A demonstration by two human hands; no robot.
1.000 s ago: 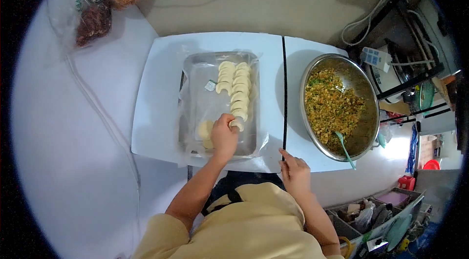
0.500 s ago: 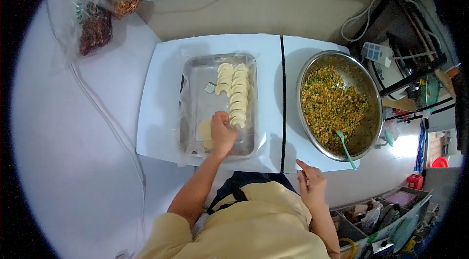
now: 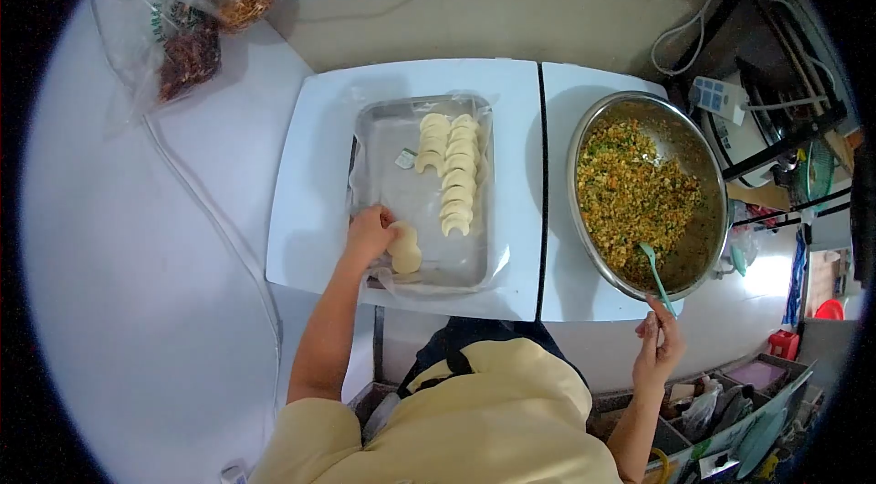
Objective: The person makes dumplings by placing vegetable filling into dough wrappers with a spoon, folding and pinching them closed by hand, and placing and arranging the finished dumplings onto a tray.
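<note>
My left hand (image 3: 370, 233) is at the left side of the metal tray (image 3: 470, 274), its fingertips closed at the edge of the round dough wrappers (image 3: 405, 254). Two rows of folded dumplings (image 3: 458, 183) lie on the plastic-lined tray, the right row longer than the left. A small green-and-white packet (image 3: 404, 158) rests beside them. My right hand (image 3: 659, 338) is at the front rim of the steel bowl (image 3: 579, 210), fingers by the handle end of the green spoon (image 3: 656, 274); whether they grip it is unclear. Chopped filling (image 3: 639, 192) fills much of the bowl.
Plastic bags with dried food (image 3: 190, 60) hang or lie at the upper left. A white cable (image 3: 219, 228) runs down the left. At the right are a power strip (image 3: 719, 99) and a black rack (image 3: 776, 151). Bins of goods (image 3: 712, 411) stand lower right.
My left hand has moved left from the dumpling row to the wrappers. My right hand has moved right and up to the spoon handle. The last folded dumpling lies free at the right row's end.
</note>
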